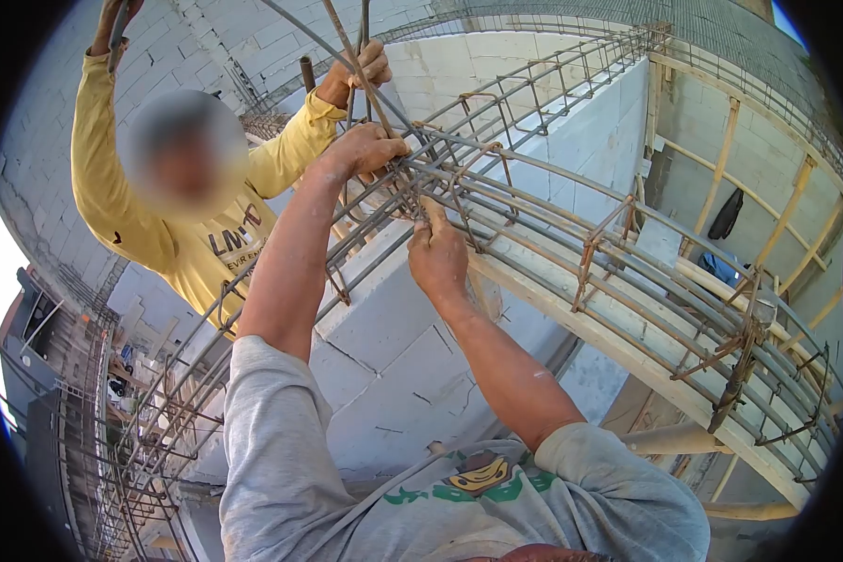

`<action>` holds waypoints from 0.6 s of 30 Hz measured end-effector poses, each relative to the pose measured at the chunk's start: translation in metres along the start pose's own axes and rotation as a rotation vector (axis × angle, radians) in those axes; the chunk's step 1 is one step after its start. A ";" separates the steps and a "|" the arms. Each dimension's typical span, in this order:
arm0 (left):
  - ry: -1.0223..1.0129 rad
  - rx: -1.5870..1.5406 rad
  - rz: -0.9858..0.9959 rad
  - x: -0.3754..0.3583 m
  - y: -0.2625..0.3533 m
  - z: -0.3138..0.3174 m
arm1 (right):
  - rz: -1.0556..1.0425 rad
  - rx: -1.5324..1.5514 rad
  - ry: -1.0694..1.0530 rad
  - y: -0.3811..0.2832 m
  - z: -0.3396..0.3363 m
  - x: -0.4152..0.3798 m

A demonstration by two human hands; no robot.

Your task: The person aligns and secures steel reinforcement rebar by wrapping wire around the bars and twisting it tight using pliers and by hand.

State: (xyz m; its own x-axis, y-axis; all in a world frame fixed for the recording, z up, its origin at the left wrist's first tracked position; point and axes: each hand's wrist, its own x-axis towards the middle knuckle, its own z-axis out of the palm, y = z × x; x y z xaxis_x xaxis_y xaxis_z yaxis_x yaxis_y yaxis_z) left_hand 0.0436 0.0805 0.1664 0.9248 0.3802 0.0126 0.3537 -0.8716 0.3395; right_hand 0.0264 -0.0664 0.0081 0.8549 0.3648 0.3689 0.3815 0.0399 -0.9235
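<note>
My left hand (370,150) is closed around a steel rebar at the crossing of several bars, its knuckles facing up. Just below and to the right, my right hand (437,251) has its fingers curled, with fingertips pressed against the underside of the rebar joint (408,187). Whatever is between those fingertips is too small to make out. From the joint, a rebar cage (590,245) with square stirrups runs right. Across from me, a co-worker in a yellow shirt (140,215) grips upright bars with one hand (370,66) and raises the other arm.
Below the joint stands a light block wall (393,375). Another rebar cage (183,403) slopes down to the left. Wooden boards (571,323) edge the right-hand cage. Timber props (721,169) and a dark cloth (725,215) are at the far right.
</note>
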 end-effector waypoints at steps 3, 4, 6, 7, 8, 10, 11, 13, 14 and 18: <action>-0.026 -0.065 -0.052 0.002 0.001 -0.002 | -0.078 -0.013 0.060 0.001 0.008 0.015; -0.036 -0.075 -0.060 0.001 0.002 -0.002 | -0.059 -0.017 0.045 -0.002 0.008 0.017; -0.039 -0.088 -0.056 0.004 -0.001 -0.002 | -0.050 -0.003 0.039 -0.007 0.011 0.024; -0.043 -0.095 -0.057 0.005 -0.004 -0.001 | -0.056 0.016 0.047 -0.008 0.013 0.029; -0.035 -0.075 -0.042 0.008 -0.008 0.000 | -0.063 0.035 0.055 -0.009 0.016 0.034; -0.017 -0.034 -0.010 0.012 -0.014 0.001 | -0.049 0.025 0.024 -0.011 0.019 0.039; 0.014 -0.033 0.008 0.008 -0.012 0.002 | -0.041 0.021 0.010 -0.012 0.020 0.040; 0.081 -0.035 0.046 -0.002 -0.007 0.006 | -0.018 0.083 0.008 -0.016 0.017 0.034; 0.087 -0.018 0.054 -0.001 -0.009 0.006 | -0.002 0.114 0.008 -0.015 0.016 0.031; 0.055 -0.068 0.002 -0.001 -0.008 0.006 | -0.078 -0.055 0.007 -0.018 0.020 0.032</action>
State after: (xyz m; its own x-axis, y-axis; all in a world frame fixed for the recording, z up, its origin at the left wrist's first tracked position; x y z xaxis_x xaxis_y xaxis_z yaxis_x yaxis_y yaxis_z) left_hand 0.0408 0.0853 0.1578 0.9157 0.3966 0.0647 0.3396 -0.8499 0.4029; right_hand 0.0396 -0.0370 0.0343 0.8242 0.3564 0.4400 0.4654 0.0163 -0.8850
